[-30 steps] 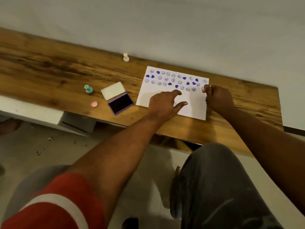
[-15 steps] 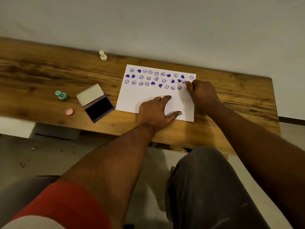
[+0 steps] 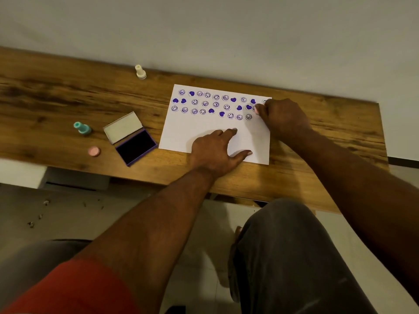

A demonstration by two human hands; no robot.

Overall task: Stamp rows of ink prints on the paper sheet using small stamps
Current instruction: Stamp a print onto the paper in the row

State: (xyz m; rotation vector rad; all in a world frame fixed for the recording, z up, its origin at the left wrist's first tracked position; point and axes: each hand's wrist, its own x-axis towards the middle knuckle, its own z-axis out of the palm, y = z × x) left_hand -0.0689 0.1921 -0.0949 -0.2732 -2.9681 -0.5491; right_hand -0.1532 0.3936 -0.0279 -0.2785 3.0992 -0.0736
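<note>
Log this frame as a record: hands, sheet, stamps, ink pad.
left hand: flat on the paper sheet, holding it down
right hand: fingers curled round a pink stamp, mostly hidden, at the right end of the rows
paper sheet: three rows of purple faces and hearts, lower half blank
ink pad: open, left of sheet
loose on table: teal stamp, cream stamp, pink cap

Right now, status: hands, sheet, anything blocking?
Left hand flat on paper sheet. Right hand pinches stamp down at the rows' right end. Ink pad open left of sheet; nothing blocking.
</note>
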